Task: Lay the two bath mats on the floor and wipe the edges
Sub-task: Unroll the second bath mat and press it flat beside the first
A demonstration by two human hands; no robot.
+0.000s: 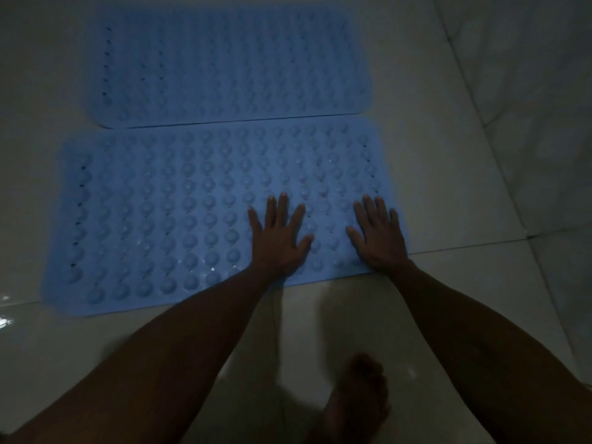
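Note:
Two blue rubber bath mats covered in round suction bumps lie flat on the pale tiled floor, side by side. The far mat [224, 65] touches the near mat [153, 219] along their long edges. My left hand [277, 235] presses flat on the near mat's right half, fingers spread straight. My right hand [378, 235] lies flat by that mat's right end, near its front corner, fingers straight. Neither hand holds anything.
Glossy white floor tiles [448, 155] surround the mats, with grout lines running to the right. My bare foot [355, 402] stands on the floor below my arms. The room is dim. A wet-looking glint shows at the left edge [6, 318].

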